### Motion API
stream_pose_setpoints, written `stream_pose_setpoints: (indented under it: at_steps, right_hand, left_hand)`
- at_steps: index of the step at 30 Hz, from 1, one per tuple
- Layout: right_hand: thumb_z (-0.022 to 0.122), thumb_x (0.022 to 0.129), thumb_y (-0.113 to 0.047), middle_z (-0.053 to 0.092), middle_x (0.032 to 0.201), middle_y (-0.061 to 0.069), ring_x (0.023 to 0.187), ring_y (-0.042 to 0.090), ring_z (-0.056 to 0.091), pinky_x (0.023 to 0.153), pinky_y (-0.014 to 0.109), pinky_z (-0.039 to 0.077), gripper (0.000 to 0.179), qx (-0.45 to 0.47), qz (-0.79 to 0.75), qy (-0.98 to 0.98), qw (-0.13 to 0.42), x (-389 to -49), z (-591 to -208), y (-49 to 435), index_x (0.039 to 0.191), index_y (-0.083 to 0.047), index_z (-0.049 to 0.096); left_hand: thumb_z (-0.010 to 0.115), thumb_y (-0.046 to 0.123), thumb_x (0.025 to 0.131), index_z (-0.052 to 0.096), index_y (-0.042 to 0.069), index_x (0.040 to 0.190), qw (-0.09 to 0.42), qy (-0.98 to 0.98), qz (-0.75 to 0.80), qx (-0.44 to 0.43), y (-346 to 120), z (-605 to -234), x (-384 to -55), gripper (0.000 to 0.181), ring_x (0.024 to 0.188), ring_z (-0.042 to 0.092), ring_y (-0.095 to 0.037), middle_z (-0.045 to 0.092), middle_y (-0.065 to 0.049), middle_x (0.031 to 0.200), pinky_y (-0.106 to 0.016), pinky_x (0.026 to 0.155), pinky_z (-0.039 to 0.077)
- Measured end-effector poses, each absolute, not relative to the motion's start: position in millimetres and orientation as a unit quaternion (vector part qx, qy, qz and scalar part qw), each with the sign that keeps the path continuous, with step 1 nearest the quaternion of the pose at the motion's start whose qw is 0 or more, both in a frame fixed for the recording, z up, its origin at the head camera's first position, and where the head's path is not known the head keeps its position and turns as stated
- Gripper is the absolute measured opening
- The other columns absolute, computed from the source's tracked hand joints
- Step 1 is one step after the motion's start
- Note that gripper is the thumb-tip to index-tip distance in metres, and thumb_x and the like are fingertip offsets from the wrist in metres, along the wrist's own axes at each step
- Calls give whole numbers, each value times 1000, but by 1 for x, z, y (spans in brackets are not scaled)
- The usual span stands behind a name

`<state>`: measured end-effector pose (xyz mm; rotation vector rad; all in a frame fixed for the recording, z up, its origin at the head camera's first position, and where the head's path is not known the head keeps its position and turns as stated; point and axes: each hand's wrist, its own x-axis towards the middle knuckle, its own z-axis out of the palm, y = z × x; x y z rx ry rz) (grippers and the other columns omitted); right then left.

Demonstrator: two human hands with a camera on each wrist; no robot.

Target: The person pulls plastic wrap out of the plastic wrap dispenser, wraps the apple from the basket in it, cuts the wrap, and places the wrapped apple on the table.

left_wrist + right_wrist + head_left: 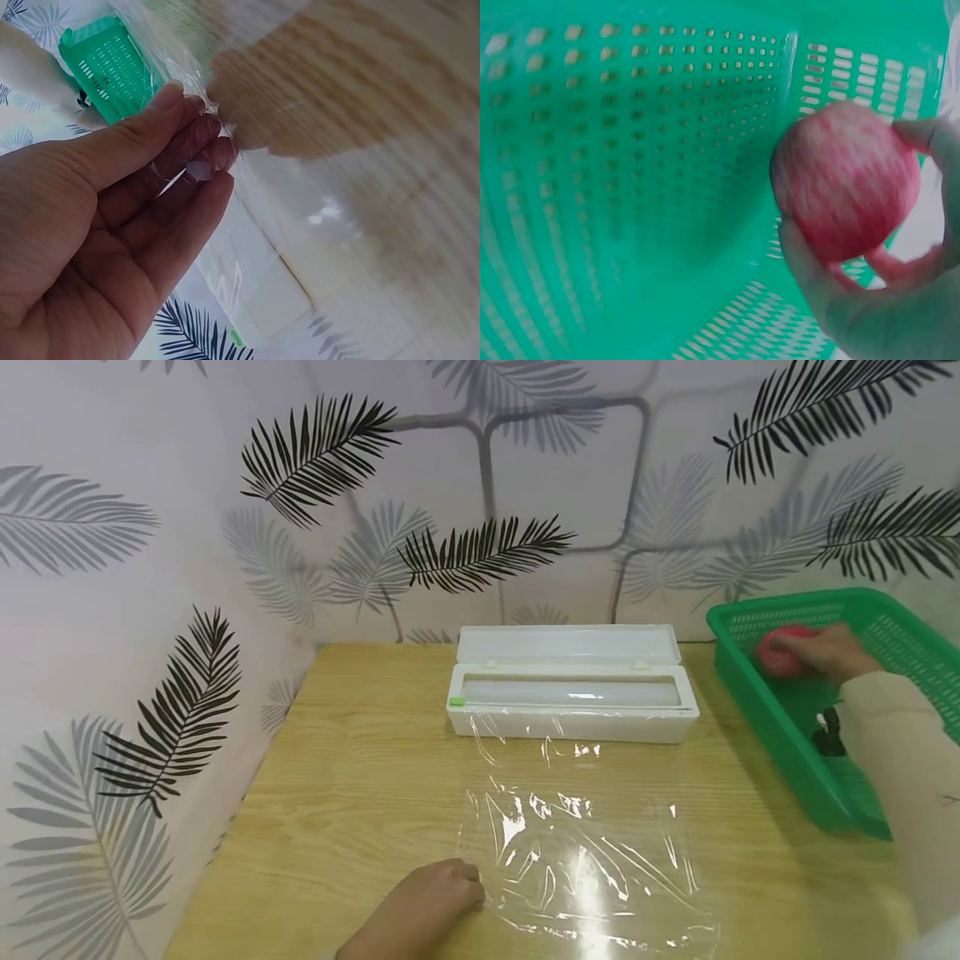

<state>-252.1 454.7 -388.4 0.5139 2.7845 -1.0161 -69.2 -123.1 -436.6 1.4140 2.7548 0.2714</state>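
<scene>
The left hand (429, 900) pinches the clear film (551, 864) near its left corner, between thumb and fingers, seemingly to keep the sheet stretched over the bench (360, 735). Beyond this hand, to its right, stands the white box (570, 725), its lid (570, 645) raised, probably so that film can run out. The right hand (834, 652) curls around a red fruit (782, 653) inside the green basket (776, 743); whether the fruit touches its floor, I cannot tell.

Mottled pink-red fruit (847, 180), green basket (776, 727).
</scene>
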Motion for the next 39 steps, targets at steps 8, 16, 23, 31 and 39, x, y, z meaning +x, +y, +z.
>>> stream_pose_setpoints:
  at_steps: [8, 16, 23, 31, 39]
  right_hand:
    - [54, 82, -58, 27, 109, 47, 97, 62, 25, 64, 64, 35, 95, 154, -191, 969, -26, -239, -360, 445, 128, 19, 22]
    - [62, 81, -50, 39, 105, 40, 92, 55, 39, 62, 61, 42, 88, 75, -175, 980, -56, -211, -333, 413, 127, 17, 28]
    - [74, 75, -37, 48, 106, 33, 91, 51, 45, 58, 56, 50, 78, -30, -187, 979, -77, -177, -320, 360, 123, 13, 38]
    - [80, 69, -26, 51, 109, 29, 97, 46, 40, 60, 55, 51, 72, -106, -175, 975, -80, -142, -325, 310, 121, 7, 43]
    - [84, 62, -26, 55, 108, 21, 93, 37, 44, 57, 45, 53, 72, -171, -183, 964, -87, -116, -344, 283, 117, 3, 49]
  left_hand:
    - [64, 19, 81, 67, 20, 78, 31, 888, 89, 450, -122, -434, -68, 5, 71, 48, -1, 51, 14, 76, -13, 66, 43]
    - [61, 19, 84, 67, 21, 79, 25, 888, 87, 450, -124, -434, -68, 8, 73, 49, -2, 53, 14, 78, -14, 68, 43]
    - [61, 19, 83, 65, 21, 76, 33, 892, 95, 440, -123, -431, -67, 9, 69, 46, -1, 51, 14, 76, -15, 64, 43]
    - [62, 17, 83, 66, 21, 76, 35, 893, 94, 439, -122, -433, -67, 9, 70, 47, -1, 52, 14, 76, -15, 65, 43]
    - [62, 19, 83, 67, 21, 77, 26, 895, 100, 433, -122, -435, -66, 9, 69, 48, -2, 52, 13, 75, -16, 64, 44]
